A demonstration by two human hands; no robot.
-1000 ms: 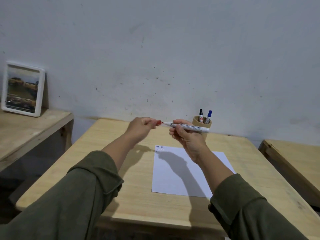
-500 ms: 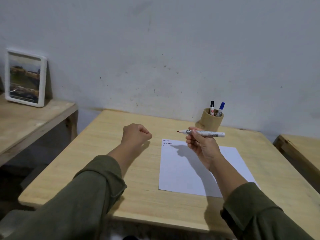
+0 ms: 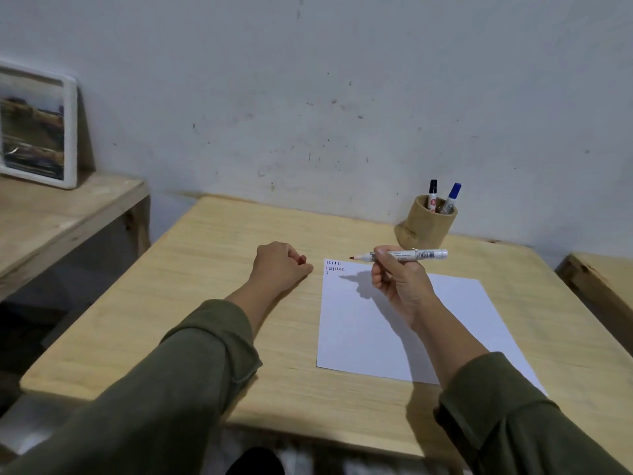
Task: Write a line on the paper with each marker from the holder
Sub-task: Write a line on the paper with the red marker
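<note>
My right hand (image 3: 399,282) grips an uncapped white marker (image 3: 407,255) with a red tip, held level above the top of the white paper (image 3: 394,337), tip pointing left. Several short coloured strokes (image 3: 335,266) sit in the paper's top left corner. My left hand (image 3: 279,265) rests as a fist on the table left of the paper, closed on the red cap (image 3: 302,259), which peeks out between the fingers. A wooden holder (image 3: 428,228) behind the paper contains a black-capped marker (image 3: 432,195) and a blue-capped marker (image 3: 451,197).
The wooden table (image 3: 205,286) stands against a grey wall. A lower wooden bench (image 3: 51,217) at left carries a framed picture (image 3: 34,128). Another wooden surface (image 3: 603,279) lies at the right edge.
The cap came off the marker and my hands moved apart. My left hand lowered to the table with the cap; my right hand brought the marker down toward the paper.
</note>
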